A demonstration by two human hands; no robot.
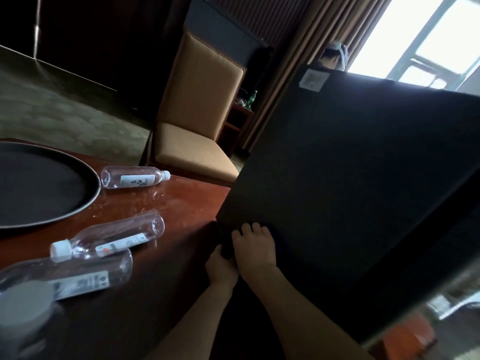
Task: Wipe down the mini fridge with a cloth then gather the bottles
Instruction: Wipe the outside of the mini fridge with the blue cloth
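Wiping step. Both hands close together, left hand (pixel 222 267) and right hand (pixel 255 249) pressing dark cloth (pixel 226 249) on mini fridge (pixel 350 190) bottom corner. Next: rub on, then pick up bottles (pixel 109 239) lying left of hands on worktop (pixel 168 203).

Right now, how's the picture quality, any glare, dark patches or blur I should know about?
Head view: the bright window at top right is blown out; the black mini fridge is so dark that the cloth cannot be told from it near the hands; the nearest clear plastic bottle at lower left is blurred; the wide lens tilts and bends the scene.
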